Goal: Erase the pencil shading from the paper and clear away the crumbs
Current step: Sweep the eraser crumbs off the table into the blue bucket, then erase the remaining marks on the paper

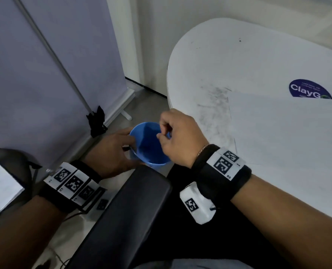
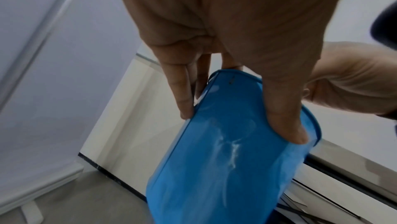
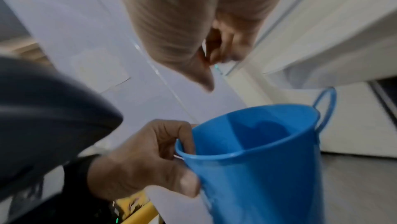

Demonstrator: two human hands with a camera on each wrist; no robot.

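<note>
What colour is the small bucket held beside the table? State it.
Plain bright blue, handles included. The bucket shows best in the right wrist view, gripped at its rim by the left hand.

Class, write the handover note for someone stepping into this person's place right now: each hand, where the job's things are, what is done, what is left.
Left hand: grips the small blue plastic bucket by its rim and side, holding it off the table's edge, above the floor.
Right hand: over the bucket's mouth, fingertips pinched together; whether crumbs are between them cannot be told.
White sheet of paper: flat on the round white table, looks free of shading.
Done: erasing seems finished.
Left: grey smudges remain on the table beside the paper's left edge; wipe those and put the bucket away. The eraser is not in view.
</note>
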